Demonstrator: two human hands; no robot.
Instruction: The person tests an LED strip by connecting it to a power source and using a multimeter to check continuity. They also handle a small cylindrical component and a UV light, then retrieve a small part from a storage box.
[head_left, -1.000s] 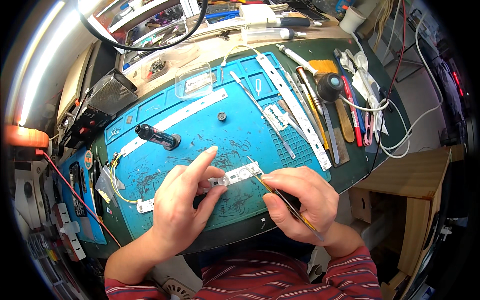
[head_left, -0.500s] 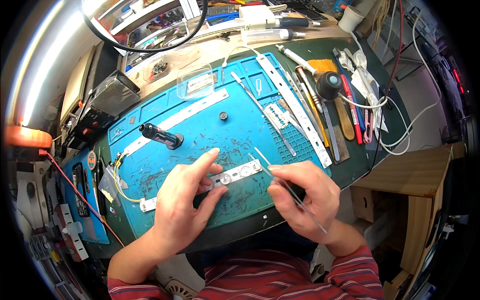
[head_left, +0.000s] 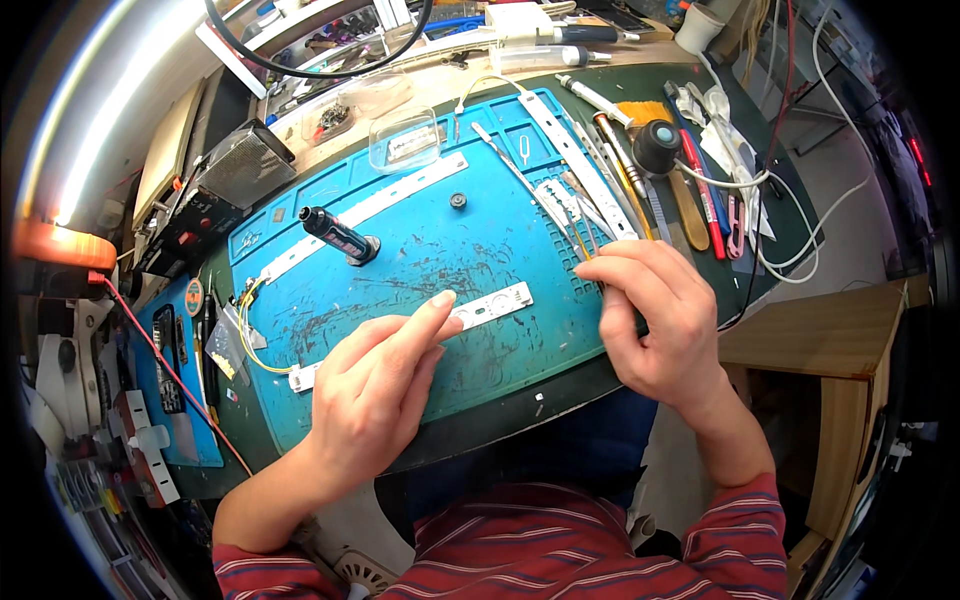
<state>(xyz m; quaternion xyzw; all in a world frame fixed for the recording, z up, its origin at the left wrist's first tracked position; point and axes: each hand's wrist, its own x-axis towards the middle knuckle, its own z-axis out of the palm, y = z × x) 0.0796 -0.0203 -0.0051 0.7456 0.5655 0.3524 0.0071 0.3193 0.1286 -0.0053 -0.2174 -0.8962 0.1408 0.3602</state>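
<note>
Bottle: black cylindrical bottle [head_left: 340,237] near the blue mat's [head_left: 480,385] left edge.
Left hand: bare left hand [head_left: 370,385] over the front edge; index finger outstretched, thumb bent below; cannot tell if they pinch anything.
Strip: white narrow light strip [head_left: 497,306] along the front edge; middle hidden by that hand.
Right hand: bare right hand [head_left: 660,320] at the right edge; fingers curled, index fingertip beside thin metal tweezers [head_left: 591,238]; grip unclear.

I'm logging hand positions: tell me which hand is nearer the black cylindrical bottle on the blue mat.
Left: the left hand is on the person's side of the bottle, apart from it; the right hand is farther off, to its right.
</note>
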